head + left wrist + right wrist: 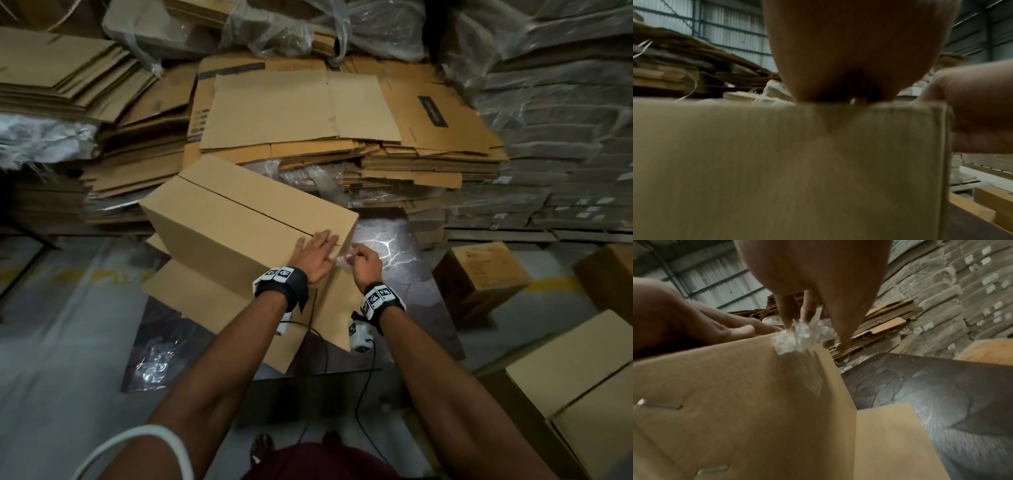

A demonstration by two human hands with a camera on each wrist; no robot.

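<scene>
Left hand (317, 255): lies palm down on the top of the cardboard box (239, 219), fingers straight and spread. The fingertips reach the seam between the two closed flaps, at the box's 4 o'clock corner.
Right hand (366, 262): just beside the left hand, at its 3 o'clock. Its fingertips are pinched on a crumpled wad of clear tape (797, 335).
Hands together or apart: close together at the same corner; whether they touch I cannot tell.
Clear tape: bunched up at the box's top edge. A flat strip of it runs on down the side face and sticks to the cardboard.
Cardboard box: in the middle of the head view, flaps shut, turned at an angle so its long seam runs from 10 to 4 o'clock.
Under the box: a flat cardboard sheet (191, 294) sticks out at 7 o'clock.
Dark mat (394, 246): on the floor at the box's 3 o'clock, with pale vein-like marks.
Stack of flattened cartons (308, 113): at 12 o'clock, behind the box.
Wrapped bundles (548, 137): piled high at 2 o'clock, under clear film.
Printed carton (479, 277): on the floor at 3 o'clock, well apart from the hands.
Plain carton (575, 370): at 4 o'clock, flaps closed.
Plastic sheeting (68, 308): covers the floor at 8 o'clock.
</scene>
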